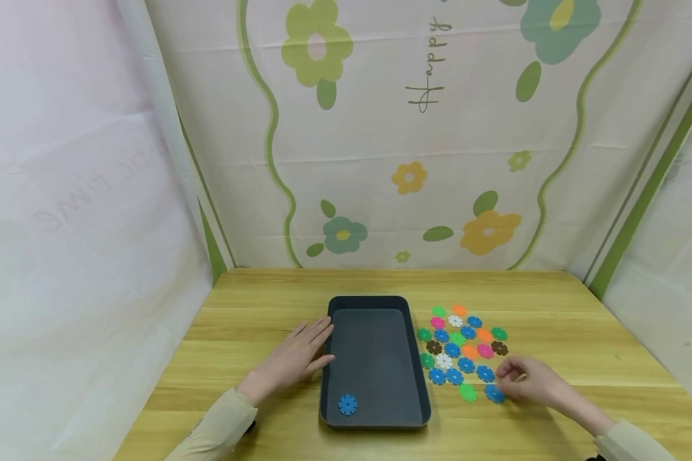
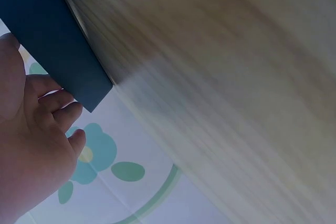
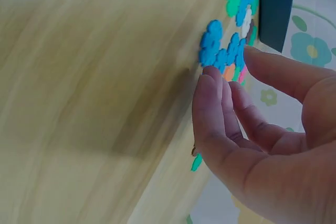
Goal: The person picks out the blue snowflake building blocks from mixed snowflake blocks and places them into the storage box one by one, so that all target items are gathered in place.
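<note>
A dark grey rectangular tray (image 1: 375,358) lies on the table with one blue snowflake disc (image 1: 348,404) in its near left corner. My left hand (image 1: 296,355) rests at the tray's left rim, fingers extended; in the left wrist view its fingertips (image 2: 67,113) sit along the tray's outer wall (image 2: 63,40). Right of the tray, my right hand (image 1: 527,381) is beside the nearest blue snowflake disc (image 1: 494,393). The right wrist view shows thumb and bent fingers apart, nothing between them, fingertips close to that blue disc (image 3: 211,43).
Several notched plastic discs in blue, green, orange, pink, white and brown lie flat right of the tray, among them a light green disc (image 1: 468,392) and a brown disc (image 1: 499,348). A flower-printed cloth (image 1: 369,141) hangs behind the wooden table (image 1: 254,301).
</note>
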Motion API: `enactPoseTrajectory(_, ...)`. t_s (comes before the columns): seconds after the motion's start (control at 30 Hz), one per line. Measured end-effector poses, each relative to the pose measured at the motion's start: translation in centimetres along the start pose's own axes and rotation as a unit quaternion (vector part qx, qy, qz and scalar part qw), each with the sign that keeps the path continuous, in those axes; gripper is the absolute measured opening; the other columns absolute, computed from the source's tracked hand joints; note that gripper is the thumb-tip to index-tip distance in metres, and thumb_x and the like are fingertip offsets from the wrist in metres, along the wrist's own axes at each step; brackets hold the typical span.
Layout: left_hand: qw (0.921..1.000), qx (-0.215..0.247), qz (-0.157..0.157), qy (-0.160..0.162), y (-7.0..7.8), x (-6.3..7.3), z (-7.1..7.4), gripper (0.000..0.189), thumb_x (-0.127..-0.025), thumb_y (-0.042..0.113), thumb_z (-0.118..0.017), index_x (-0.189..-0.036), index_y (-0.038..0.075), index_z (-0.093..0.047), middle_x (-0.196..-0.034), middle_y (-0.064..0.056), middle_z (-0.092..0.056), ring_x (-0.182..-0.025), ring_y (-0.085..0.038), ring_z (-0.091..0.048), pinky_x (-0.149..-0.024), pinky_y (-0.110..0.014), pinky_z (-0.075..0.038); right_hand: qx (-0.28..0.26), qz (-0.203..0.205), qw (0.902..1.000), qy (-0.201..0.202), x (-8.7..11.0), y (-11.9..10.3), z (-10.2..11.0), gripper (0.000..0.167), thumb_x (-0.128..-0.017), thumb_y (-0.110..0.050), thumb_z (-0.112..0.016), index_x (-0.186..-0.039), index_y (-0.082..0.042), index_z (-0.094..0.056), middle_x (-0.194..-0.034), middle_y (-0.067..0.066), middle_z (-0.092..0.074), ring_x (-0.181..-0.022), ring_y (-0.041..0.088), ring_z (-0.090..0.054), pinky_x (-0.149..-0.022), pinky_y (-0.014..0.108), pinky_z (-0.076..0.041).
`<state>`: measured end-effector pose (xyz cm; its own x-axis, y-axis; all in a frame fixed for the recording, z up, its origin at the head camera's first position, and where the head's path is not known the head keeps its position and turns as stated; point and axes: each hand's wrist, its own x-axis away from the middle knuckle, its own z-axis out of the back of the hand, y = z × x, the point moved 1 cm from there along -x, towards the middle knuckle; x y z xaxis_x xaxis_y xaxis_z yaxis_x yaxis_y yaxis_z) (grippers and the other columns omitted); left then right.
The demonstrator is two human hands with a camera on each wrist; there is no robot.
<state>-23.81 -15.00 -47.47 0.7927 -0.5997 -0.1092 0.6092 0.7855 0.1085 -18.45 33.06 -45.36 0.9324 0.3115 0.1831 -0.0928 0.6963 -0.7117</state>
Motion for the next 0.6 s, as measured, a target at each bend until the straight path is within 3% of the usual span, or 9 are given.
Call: enactPoseTrajectory(0.6, 1.0, 0.003, 0.006, -0.008, -0.1, -0.1, -0.2, 0.07, -0.102, 0.055, -0.041, -0.157, 0.011, -0.031, -0.165, -0.005, -0.027, -0.153, -0.022, -0.028, -0.126, -0.046, -0.023, 0.064, -0.01, 0.9972, 0.038, -0.1, 0.1, -1.7, 0.03, -0.077, -0.02, -0.084, -0.089, -0.003, -0.063, -0.082, 0.002, -0.061, -0.069, -0.002, -0.048, -0.059, 0.018, -0.045)
